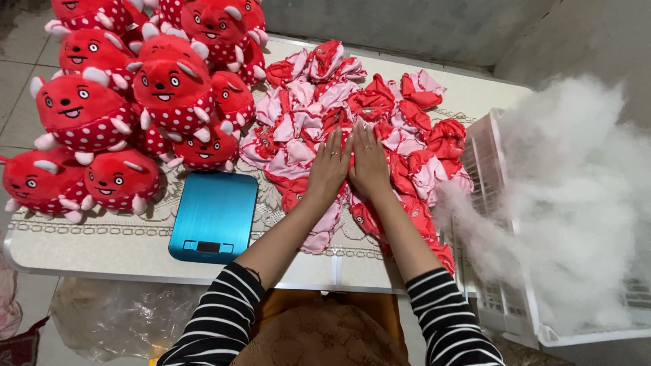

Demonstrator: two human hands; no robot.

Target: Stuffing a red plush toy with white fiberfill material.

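**Both hands flat on the unstuffed skins, none taken up yet**

On the left of the table (102, 247) stands a heap of finished red plush toys (122, 102), spotted white below, with printed faces. Just beside them lies a blue kitchen scale (215, 210), its pan bare. At centre is the pile of flat, unstuffed red and pink toy skins (305, 108). The left hand (330, 166) and right hand (369, 163) rest palm down on this pile, side by side and touching, fingers straight and close together, gripping nothing. In my judgement the step is selecting a skin; the next move calls for pinching one free. To the right a white slatted crate (488, 169) holds loose white fibre filling (569, 203). No labels or signs are visible; a clear plastic bag (108, 318) lies under the table
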